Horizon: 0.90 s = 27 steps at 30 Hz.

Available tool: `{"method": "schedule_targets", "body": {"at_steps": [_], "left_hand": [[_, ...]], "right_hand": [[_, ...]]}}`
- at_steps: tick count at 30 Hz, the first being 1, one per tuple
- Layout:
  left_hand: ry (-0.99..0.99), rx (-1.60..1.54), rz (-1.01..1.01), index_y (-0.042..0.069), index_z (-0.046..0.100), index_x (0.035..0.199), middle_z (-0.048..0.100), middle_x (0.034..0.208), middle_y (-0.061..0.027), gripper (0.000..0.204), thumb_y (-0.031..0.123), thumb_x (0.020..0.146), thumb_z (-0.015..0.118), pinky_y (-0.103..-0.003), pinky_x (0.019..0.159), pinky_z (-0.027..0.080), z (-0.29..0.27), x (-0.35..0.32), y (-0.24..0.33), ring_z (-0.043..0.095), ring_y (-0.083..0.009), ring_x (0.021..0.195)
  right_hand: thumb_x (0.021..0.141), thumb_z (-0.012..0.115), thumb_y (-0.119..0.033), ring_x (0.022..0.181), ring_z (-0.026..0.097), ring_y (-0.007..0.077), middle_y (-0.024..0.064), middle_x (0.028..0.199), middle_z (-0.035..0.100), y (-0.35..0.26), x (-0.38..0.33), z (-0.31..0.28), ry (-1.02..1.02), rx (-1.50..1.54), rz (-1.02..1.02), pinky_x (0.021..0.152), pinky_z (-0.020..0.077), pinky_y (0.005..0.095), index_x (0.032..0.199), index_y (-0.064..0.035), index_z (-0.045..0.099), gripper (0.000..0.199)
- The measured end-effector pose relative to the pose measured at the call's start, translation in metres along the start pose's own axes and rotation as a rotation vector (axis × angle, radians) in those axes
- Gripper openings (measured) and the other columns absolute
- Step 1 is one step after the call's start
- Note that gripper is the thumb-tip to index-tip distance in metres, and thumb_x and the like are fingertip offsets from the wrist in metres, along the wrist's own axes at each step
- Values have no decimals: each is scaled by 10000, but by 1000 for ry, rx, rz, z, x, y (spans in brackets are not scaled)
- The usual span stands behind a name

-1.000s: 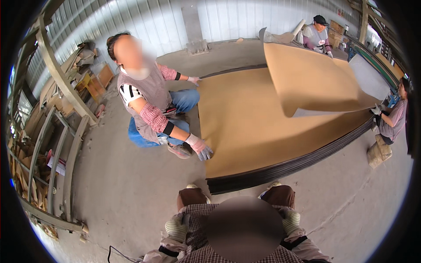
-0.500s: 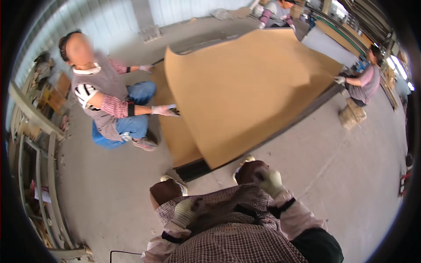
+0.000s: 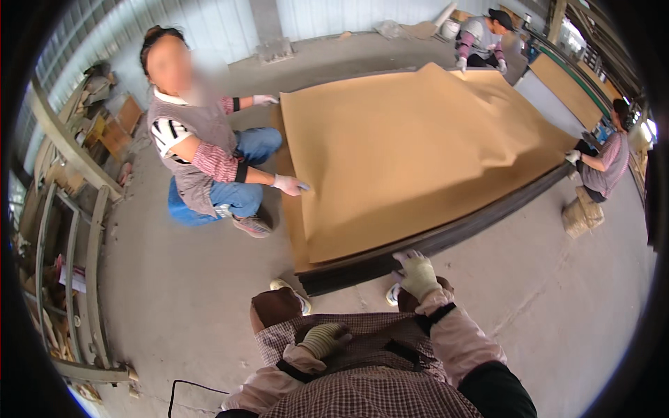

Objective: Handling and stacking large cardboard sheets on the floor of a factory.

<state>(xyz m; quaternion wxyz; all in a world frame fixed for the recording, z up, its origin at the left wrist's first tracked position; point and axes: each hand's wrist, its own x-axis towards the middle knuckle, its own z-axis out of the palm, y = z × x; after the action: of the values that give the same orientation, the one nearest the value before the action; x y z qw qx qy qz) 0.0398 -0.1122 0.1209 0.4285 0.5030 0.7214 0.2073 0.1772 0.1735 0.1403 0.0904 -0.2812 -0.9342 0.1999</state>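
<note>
A large tan sheet (image 3: 418, 153) of thin board lies across the middle and upper right of the frame, on top of a low stack of similar sheets (image 3: 432, 244) whose dark edge runs from the lower middle toward the right. The sheet is not flat: its far end rises in soft folds near the top of the frame. The person's right hand (image 3: 417, 273), in a pale work glove, sits at the lower middle, fingers spread and loose, at the dark near edge of the stack; whether it presses on the edge cannot be told. The left hand (image 3: 325, 339), also gloved, is curled against the checked shirt near the bottom middle, closed on nothing visible and well apart from the sheet. At the upper left a crouching co-worker (image 3: 202, 167) in a striped shirt rests a gloved hand (image 3: 289, 184) on the sheet's left edge. Another worker (image 3: 488, 38) bends over its far corner at the top right, and a third (image 3: 606, 164) holds its right corner at the right edge. The concrete floor (image 3: 174, 292) spreads below; a metal rack (image 3: 63, 230) stands along the left rim.
</note>
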Motion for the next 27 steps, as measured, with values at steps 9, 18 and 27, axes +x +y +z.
{"method": "schedule_targets", "body": {"at_steps": [9,18,27], "left_hand": [[128,92,32,27,581,1143,656,966,-183,398,325,879,599,-377,801,502,-66,29,9,637,-329,912],[603,356,-63,77,487,1273,515,1262,-163,607,364,766,653,-463,960,409,-53,112,-34,485,-351,1171],[637,544,83,86,461,1291,469,1278,-152,679,340,701,680,-505,973,371,14,102,-38,419,-360,1212]], "right_hand": [[760,670,-205,660,633,318,136,719,646,-30,-121,-25,17,148,-87,589,501,419,815,-104,666,115],[769,672,-242,673,639,336,147,730,651,-19,-180,-6,-30,189,135,598,499,425,919,-104,650,204],[780,672,-211,683,639,331,147,768,656,-18,-172,-6,-66,172,104,620,501,409,921,-77,647,196]]}}
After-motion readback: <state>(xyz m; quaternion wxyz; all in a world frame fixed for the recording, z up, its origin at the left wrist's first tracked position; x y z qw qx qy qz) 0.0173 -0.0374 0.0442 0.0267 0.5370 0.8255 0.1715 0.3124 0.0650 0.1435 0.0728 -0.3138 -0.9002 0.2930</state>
